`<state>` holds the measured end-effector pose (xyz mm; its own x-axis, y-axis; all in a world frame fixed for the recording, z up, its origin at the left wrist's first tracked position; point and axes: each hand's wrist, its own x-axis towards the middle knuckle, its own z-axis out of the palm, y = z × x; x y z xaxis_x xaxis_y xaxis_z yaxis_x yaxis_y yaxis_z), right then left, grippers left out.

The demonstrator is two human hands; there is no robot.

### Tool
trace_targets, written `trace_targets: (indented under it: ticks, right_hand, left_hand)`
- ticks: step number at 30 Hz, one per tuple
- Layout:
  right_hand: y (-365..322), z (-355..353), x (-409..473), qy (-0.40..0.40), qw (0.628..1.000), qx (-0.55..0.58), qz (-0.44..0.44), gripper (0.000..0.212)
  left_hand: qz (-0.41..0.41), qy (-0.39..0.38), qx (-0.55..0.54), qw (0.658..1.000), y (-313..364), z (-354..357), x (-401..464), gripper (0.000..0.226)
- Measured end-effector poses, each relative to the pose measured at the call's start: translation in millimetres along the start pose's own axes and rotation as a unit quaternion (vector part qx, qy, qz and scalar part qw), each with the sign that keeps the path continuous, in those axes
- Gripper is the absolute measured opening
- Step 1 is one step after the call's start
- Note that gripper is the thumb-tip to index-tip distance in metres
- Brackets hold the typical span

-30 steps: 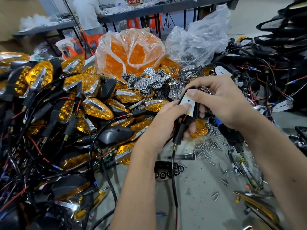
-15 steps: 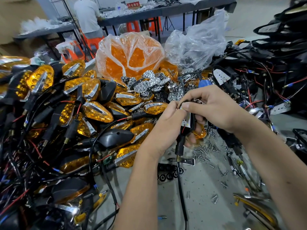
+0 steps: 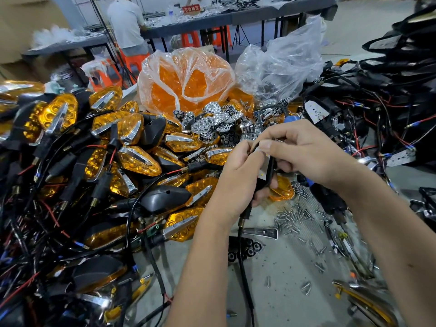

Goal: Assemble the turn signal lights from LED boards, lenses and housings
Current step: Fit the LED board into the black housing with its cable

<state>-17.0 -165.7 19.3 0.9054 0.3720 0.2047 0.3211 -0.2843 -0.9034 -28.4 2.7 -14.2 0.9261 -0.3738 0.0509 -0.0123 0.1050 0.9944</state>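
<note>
Both hands meet mid-frame over the surface (image 3: 283,291), and between them sits a black housing (image 3: 267,178) with a white LED board (image 3: 265,166) showing at its open face. The left hand (image 3: 236,182) wraps the housing from below, its grip curled tight around the black shell. The right hand (image 3: 304,152) comes in from the other side, thumb and fingertips pinched on the top edge of the board. A black cable (image 3: 244,260) hangs from the housing down toward the bottom edge.

Just beyond the hands lies an amber lens (image 3: 282,190), and beside it a scatter of small screws (image 3: 297,215). Left of the hands, a big heap of finished lights (image 3: 139,159), amber faces and black backs tangled in wire. Behind, chrome reflectors (image 3: 217,121) in a pile, then a clear bag of orange lenses (image 3: 186,83) and a second clear bag (image 3: 280,64). To the right, a mound of black wired housings (image 3: 377,109). Far back, a person (image 3: 126,24) stands at a long table.
</note>
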Motion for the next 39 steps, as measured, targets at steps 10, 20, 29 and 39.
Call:
trace_targets:
  ticks: [10, 20, 29, 39]
  right_hand:
    - [9, 9, 12, 0.028, 0.989, 0.126, 0.065, 0.057]
    - [10, 11, 9, 0.137, 0.968, 0.196, -0.081, 0.031]
    - [-1, 21, 7, 0.092, 0.990, 0.075, -0.073, 0.024]
    - [4, 22, 5, -0.001, 0.999, -0.008, -0.037, 0.031]
  left_hand:
    - [-0.032, 0.120, -0.003, 0.992, 1, -9, 4, 0.025]
    - [-0.123, 0.113, -0.067, 0.984, -2, -8, 5, 0.029]
    - [-0.166, 0.127, -0.152, 0.966, 6, -5, 3, 0.033]
    - [-0.190, 0.130, -0.256, 0.939, 10, -5, 6, 0.039]
